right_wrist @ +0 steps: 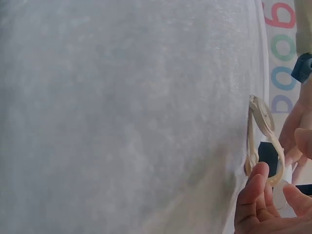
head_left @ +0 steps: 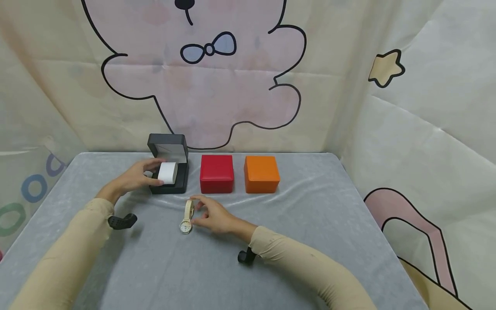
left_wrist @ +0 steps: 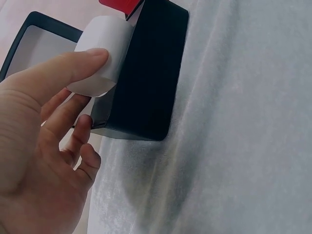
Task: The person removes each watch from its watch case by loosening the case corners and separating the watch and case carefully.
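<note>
A dark watch box (head_left: pixel 181 180) stands with its lid up at the back left of the table, a white cushion (head_left: pixel 168 173) inside it. My left hand (head_left: pixel 133 175) pinches that cushion; in the left wrist view the thumb (left_wrist: pixel 87 63) lies on its near face and a finger reaches under its end. In front of the box is a wristwatch (head_left: pixel 186 226) with a cream strap and a pale round dial. My right hand (head_left: pixel 216 215) holds the watch from the right, fingertips at the strap. The right wrist view shows the strap (right_wrist: pixel 279 151) as a loop.
A red box (head_left: pixel 217 174) and an orange box (head_left: pixel 261 174), both with lids down, stand in a row to the right of the dark box. Grey cloth (head_left: pixel 310 215) covers the table. Behind hangs a printed curtain (head_left: pixel 240 86).
</note>
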The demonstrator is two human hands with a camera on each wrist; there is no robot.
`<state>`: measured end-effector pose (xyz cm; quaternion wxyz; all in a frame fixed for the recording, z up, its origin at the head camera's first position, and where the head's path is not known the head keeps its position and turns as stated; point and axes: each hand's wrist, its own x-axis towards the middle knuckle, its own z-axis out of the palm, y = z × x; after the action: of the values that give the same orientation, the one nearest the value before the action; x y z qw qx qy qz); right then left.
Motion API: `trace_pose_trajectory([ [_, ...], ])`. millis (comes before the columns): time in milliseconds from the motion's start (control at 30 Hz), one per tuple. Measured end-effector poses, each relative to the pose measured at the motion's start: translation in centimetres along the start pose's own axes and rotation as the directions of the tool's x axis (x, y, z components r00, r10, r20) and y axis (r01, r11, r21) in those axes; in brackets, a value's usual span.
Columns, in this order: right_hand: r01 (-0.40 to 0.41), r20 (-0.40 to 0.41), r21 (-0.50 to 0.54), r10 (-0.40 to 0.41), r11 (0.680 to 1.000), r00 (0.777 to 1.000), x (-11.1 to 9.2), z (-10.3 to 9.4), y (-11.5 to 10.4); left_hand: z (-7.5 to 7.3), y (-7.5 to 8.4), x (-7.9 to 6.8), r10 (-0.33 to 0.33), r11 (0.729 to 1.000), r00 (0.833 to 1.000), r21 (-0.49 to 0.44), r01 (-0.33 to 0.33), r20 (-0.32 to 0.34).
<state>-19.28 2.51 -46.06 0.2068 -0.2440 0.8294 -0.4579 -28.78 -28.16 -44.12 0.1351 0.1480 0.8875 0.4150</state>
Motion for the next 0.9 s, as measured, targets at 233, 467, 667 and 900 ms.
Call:
trace_pose_trajectory([
  [233,-0.032,0.004,0.04,0.032,0.999,0.999,-0.5,-0.7,-0.1,0.2,-0.3,0.2,0.019,1.0,1.0,0.018,-0.019,-0.012],
  [467,-0.012,-0.019,0.053,0.013,0.999,1.0,-0.8,-1.2,0.1,0.3,-0.4,0.2,0.038,0.998,0.999,0.043,-0.038,-0.006],
  [667,-0.013,-0.026,0.039,0.014,0.999,1.0,-1.1,-1.6,0.4,0.6,-0.5,0.1,0.036,0.998,0.999,0.054,-0.035,-0.013],
  [900,-0.041,-0.03,0.03,0.041,0.999,0.999,-1.4,-2.2,0.9,0.7,-0.5,0.3,0.05,0.996,0.998,0.077,-0.048,-0.031],
])
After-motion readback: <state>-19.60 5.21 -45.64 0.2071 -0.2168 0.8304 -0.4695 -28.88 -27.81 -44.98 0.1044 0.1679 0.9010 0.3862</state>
